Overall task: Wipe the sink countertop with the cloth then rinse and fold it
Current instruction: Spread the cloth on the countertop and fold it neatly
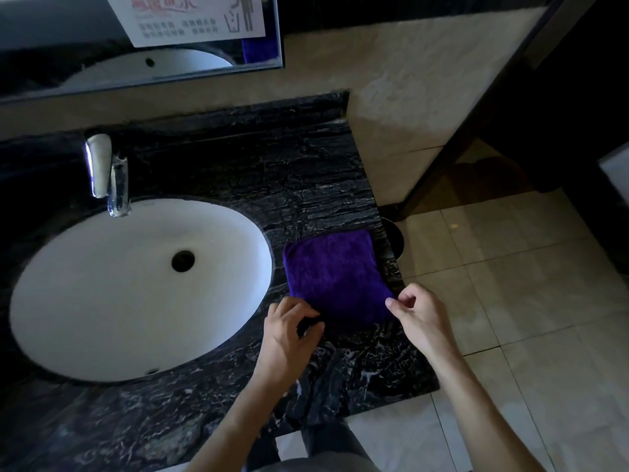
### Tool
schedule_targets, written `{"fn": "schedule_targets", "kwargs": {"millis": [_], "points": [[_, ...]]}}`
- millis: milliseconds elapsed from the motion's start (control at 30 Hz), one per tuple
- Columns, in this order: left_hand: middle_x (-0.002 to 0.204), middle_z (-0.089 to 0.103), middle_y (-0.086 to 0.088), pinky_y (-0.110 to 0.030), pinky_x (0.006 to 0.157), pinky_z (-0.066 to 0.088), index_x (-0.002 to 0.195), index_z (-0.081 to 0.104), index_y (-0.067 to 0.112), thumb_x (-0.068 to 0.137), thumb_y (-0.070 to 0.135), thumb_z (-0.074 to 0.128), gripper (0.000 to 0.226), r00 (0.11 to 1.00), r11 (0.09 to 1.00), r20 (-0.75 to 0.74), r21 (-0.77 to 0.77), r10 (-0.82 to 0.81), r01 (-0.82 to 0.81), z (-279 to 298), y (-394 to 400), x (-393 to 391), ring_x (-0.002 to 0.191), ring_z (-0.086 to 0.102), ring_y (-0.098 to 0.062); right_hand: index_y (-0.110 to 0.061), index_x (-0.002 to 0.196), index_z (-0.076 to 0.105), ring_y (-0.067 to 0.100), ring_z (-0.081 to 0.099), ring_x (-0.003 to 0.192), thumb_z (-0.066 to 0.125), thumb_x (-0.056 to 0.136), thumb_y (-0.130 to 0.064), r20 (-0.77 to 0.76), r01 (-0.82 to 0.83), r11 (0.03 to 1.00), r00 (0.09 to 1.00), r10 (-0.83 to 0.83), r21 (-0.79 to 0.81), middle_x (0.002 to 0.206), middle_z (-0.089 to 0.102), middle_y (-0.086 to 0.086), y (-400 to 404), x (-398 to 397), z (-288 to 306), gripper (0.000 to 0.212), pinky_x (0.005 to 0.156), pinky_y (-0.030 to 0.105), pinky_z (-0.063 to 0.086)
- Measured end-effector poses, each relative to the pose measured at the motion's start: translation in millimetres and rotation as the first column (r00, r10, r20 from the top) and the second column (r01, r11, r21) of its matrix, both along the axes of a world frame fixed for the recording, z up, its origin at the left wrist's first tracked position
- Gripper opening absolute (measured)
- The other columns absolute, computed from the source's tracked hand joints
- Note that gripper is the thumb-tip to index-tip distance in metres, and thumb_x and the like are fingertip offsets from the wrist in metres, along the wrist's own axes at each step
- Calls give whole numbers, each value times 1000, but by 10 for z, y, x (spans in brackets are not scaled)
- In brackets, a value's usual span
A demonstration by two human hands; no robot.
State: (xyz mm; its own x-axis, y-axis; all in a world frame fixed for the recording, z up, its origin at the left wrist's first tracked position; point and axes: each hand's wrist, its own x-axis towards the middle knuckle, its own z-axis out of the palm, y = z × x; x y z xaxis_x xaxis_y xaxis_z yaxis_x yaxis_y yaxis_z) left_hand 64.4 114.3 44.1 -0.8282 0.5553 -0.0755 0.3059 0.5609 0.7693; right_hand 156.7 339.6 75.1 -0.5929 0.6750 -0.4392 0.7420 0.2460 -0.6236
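A folded purple cloth [337, 277] lies flat on the dark marble countertop [238, 172], just right of the white oval sink [102, 301] and close to the counter's right edge. The left hand [289, 332] rests at the cloth's near-left corner, fingers curled and loosely apart, their tips at the fabric's edge; whether they grip it cannot be told. The right hand [420, 316] sits at the near-right corner, thumb and forefinger drawn together at the cloth's edge, the other fingers curled. A chrome tap [109, 175] stands behind the basin, below a mirror [68, 73] carrying a printed notice [190, 18]. Pale tiled floor [527, 301] shows to the right.
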Motion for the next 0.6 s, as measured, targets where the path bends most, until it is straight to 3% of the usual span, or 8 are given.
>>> {"fn": "schedule_targets", "kwargs": {"millis": [133, 200, 300, 367, 433, 500, 600], "points": [[86, 67, 16, -19, 69, 47, 92, 71, 22, 92, 19, 71, 3, 989, 996, 151, 84, 10, -23, 287, 38, -228, 79, 61, -4, -6, 74, 56, 15, 50, 60, 74, 89, -19, -77, -37, 997, 996, 43, 74, 66, 58, 3, 51, -77, 141, 27, 58, 29, 38], [75, 68, 9, -22, 58, 46, 88, 69, 25, 94, 16, 69, 10, 979, 993, 202, 107, 20, -43, 375, 71, -388, 64, 59, -5, -5, 80, 55, 16, 52, 60, 71, 93, -15, -177, -7, 997, 984, -7, -77, 68, 59, 4, 112, -175, 253, 23, 54, 29, 40], [71, 70, -2, -30, 58, 51, 90, 72, 13, 94, 7, 66, 9, 974, 982, 220, 166, 51, -89, 535, 143, -647, 60, 63, -10, -2, 98, 58, 17, 57, 57, 61, 96, 2, -371, 46, 911, 904, -213, -411, 72, 63, 8, 207, -382, 414, 6, 48, 28, 44], [69, 69, 0, -19, 57, 49, 93, 73, 6, 93, 1, 65, 9, 978, 976, 195, 189, 66, -104, 631, 185, -810, 58, 61, -2, -2, 100, 66, 17, 60, 60, 55, 97, 7, -431, 24, 876, 864, -261, -482, 75, 65, 10, 272, -552, 478, 15, 50, 26, 47], [66, 67, 2, -22, 59, 48, 92, 74, 7, 91, 3, 66, 8, 982, 973, 174, 203, 74, -110, 681, 211, -968, 57, 58, -4, -1, 101, 72, 18, 64, 63, 49, 97, 10, -469, -14, 843, 836, -285, -538, 77, 69, 12, 325, -718, 525, 26, 53, 24, 50], [63, 68, 2, -30, 60, 49, 90, 74, 7, 90, 2, 66, 9, 980, 968, 182, 221, 81, -121, 727, 227, -1114, 57, 59, -12, -2, 105, 72, 18, 68, 68, 48, 94, 14, -494, -50, 823, 820, -290, -566, 82, 72, 14, 365, -864, 555, 31, 57, 23, 52], [59, 68, -2, -34, 60, 51, 89, 71, 3, 90, -6, 65, 11, 979, 967, 196, 233, 57, -102, 820, 263, -1285, 54, 60, -16, -8, 104, 71, 16, 68, 74, 61, 93, 9, -525, -89, 887, 831, -184, -453, 86, 70, 13, 411, -1037, 552, 23, 59, 22, 55]]}}
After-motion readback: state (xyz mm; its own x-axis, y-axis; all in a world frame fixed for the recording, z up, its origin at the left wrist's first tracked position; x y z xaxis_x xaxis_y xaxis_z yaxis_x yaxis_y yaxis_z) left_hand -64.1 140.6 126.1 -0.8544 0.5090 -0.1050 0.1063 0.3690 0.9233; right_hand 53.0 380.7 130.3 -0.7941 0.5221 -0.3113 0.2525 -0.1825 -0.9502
